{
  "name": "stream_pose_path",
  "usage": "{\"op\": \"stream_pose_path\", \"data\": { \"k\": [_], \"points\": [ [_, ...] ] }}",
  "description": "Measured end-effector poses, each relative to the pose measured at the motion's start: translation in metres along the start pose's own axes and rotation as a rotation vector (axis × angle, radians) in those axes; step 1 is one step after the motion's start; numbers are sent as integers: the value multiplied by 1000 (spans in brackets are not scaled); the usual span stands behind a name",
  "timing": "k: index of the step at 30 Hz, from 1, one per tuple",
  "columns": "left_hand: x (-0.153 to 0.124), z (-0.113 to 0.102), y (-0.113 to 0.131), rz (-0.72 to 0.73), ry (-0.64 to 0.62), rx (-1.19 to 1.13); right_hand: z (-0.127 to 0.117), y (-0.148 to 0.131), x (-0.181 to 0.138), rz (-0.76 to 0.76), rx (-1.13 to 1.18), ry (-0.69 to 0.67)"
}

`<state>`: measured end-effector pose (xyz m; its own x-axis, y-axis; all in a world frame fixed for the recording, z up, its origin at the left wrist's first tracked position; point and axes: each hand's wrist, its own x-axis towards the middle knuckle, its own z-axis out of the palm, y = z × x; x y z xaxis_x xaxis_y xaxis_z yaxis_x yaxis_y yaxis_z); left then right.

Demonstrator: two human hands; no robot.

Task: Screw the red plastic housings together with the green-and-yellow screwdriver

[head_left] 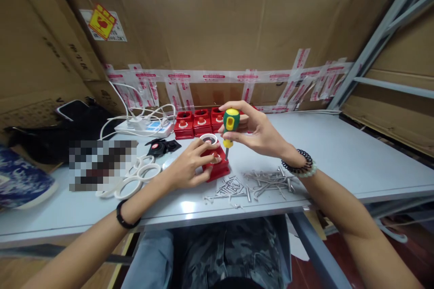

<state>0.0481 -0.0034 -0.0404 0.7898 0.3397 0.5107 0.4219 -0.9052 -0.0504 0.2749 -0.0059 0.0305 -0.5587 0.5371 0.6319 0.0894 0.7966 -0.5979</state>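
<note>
My left hand [190,165] grips a small red box [219,169] with a round white-rimmed opening on top, holding it down on the pale table [356,153]. Fingers of my right hand [261,133] are closed round the green and yellow handle of a short screwdriver [229,128]. The screwdriver stands upright with its tip down on the red box. A black bead bracelet sits on my right wrist and a black band on my left.
Loose metal screws [251,185] lie scattered just in front of the box. Several more red boxes [200,123] stand in a row behind. White rings [139,176], a black part [162,146] and a white power strip [145,127] with cables lie to the left. Cardboard walls close the back.
</note>
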Motion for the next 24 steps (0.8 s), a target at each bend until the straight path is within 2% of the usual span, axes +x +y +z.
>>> {"op": "stream_pose_path", "data": {
  "k": [7, 12, 15, 21, 22, 24],
  "points": [
    [1, 0, 1, 5, -1, 1, 23, 6, 2, 7, -358, 366],
    [0, 0, 1, -13, -8, -6, 31, 8, 4, 31, -437, 462],
    [0, 0, 1, -15, -19, -5, 27, 8, 2, 80, -353, 399],
    [-2, 1, -1, -22, -38, -4, 0, 7, 2, 96, 89, -42],
    [-2, 1, -1, -21, -40, -5, -3, 7, 2, 97, 118, -76],
    [-2, 0, -1, -19, -43, -8, -4, 6, 3, 93, 77, -44]
  ]
}}
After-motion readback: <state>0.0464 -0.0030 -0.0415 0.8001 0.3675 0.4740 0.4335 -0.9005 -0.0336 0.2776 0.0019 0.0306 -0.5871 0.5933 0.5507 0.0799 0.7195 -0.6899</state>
